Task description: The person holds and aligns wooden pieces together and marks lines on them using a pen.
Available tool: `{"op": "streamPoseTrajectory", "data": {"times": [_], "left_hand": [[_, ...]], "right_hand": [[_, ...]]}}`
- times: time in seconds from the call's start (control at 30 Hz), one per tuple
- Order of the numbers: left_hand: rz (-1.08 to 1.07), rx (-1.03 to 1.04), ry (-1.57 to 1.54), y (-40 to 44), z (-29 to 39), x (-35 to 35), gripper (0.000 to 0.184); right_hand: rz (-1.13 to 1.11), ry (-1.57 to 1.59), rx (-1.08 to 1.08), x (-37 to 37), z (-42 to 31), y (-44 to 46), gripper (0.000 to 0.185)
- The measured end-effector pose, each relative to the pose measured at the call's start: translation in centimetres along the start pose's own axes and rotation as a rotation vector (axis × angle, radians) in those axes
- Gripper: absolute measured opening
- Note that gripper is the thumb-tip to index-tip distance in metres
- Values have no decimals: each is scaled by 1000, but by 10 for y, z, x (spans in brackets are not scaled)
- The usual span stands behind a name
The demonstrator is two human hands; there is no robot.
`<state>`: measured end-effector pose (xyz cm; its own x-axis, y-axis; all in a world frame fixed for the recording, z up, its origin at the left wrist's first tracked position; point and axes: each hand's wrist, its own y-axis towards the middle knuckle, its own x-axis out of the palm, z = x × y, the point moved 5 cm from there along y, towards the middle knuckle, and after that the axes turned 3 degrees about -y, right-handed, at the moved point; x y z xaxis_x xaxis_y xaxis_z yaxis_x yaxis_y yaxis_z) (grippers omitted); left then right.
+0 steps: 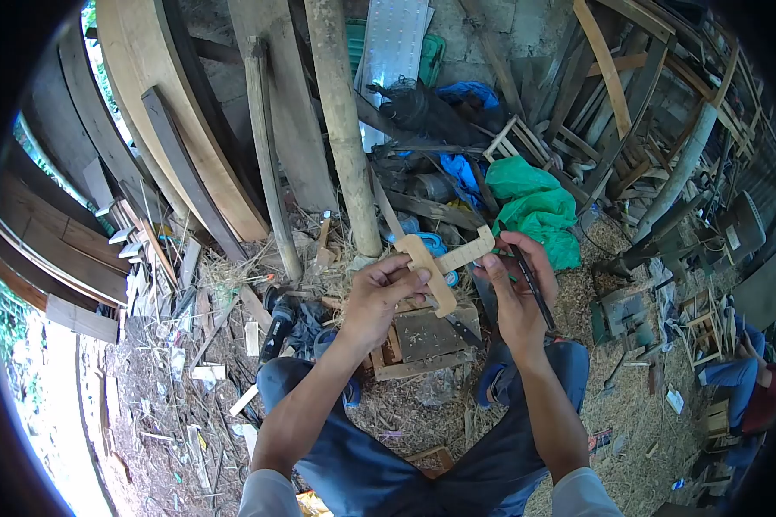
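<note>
My left hand (378,297) grips a pale T-shaped wooden piece (421,258) by its crossbar, thumb on top. The piece's long arm points right and ends in a small upturned hook. At that hooked end is my right hand (519,302), thumb and fingertips close to the wood; whether they touch it I cannot tell. A slim black pen (535,289) lies held between the fingers of this hand, slanting downward. Below the hands, a dark-handled tool (464,330) rests over a low wooden block (422,349) between my feet.
Long planks (181,129) and a round post (341,129) lean in front. Green plastic sheeting (535,207) lies ahead to the right. A black power tool (276,327) is on the littered ground near my left knee. Another person (741,379) sits at far right.
</note>
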<state>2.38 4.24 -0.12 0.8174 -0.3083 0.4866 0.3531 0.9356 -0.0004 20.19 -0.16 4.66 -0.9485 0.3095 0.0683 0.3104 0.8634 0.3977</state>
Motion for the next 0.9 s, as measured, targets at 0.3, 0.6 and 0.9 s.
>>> {"op": "streamPoseTrajectory", "data": {"times": [0.3,0.6,0.9], "left_hand": [[-39,6,39,-1,2,2,29],[6,4,21,-2,4,6,22],[25,23,21,-2,3,5,23]], "right_hand": [[10,-8,-16,-1,-3,0,27],[17,-2,8,-4,-3,2,23],[9,-3,-4,-4,-3,1,20]]}}
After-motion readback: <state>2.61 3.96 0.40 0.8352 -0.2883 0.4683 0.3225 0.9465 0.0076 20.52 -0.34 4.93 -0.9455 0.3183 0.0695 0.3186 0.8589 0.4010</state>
